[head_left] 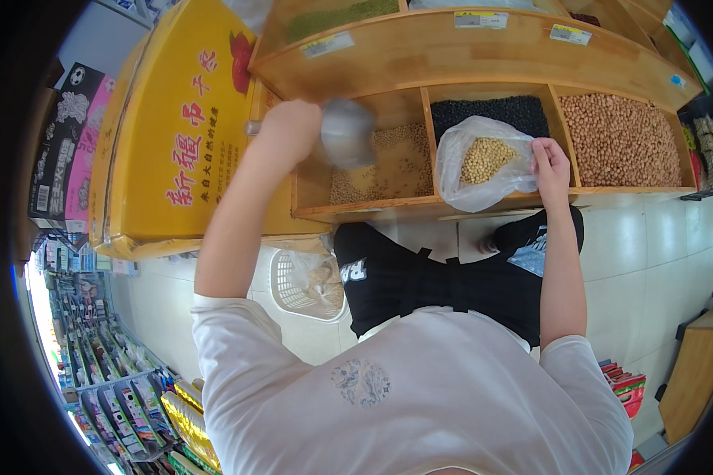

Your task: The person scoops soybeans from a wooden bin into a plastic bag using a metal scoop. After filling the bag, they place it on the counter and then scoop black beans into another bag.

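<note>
My left hand [291, 131] is closed round the handle of a metal scoop [347, 133], which hangs slightly blurred over the left bin. Sparse small tan beans [400, 150] lie in that bin, with its wooden bottom showing through. My right hand [552, 165] pinches the right edge of a clear plastic bag [477, 200]. Pale yellow soybeans [486, 161] lie inside the bag, whose mouth gapes upward. The bag rests at the front of the middle bin, over black beans [483, 111]. Whether the scoop holds anything is hidden.
Peanuts [618, 138] fill the right bin. A higher wooden tier [420, 47] with price tags runs behind. A big yellow carton [166, 134] stands at the left. On the floor, a white basket [284, 289] holds a bagged item. Packed shelves [123, 396] stand lower left.
</note>
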### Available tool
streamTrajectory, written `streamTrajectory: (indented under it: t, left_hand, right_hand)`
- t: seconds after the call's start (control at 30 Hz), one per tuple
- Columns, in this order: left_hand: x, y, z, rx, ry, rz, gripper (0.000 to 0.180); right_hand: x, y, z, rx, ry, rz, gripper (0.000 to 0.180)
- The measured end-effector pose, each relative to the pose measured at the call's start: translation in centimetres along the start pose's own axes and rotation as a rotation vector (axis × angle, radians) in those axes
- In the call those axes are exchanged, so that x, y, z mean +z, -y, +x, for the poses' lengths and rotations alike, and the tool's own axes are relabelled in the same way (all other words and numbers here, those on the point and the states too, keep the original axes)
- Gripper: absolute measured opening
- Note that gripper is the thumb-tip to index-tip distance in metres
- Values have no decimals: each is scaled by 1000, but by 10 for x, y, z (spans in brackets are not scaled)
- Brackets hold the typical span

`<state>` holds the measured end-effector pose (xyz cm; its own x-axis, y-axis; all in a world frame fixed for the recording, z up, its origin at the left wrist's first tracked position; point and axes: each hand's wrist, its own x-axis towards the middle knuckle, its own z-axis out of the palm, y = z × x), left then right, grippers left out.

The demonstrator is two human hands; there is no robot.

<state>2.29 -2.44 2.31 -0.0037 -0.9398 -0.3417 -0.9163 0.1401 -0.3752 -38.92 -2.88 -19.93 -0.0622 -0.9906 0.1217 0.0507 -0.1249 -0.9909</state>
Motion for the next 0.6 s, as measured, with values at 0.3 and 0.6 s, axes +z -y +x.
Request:
streamTrajectory:
  t: [0.3,0.6]
  left_hand:
    - [108,-14,54,-114,86,63,19]
    - [153,-3,78,-147,27,-130,20]
  right_hand:
    - [2,4,-1,-23,7,-21,17]
    - [3,6,-1,-17,11,-27,17]
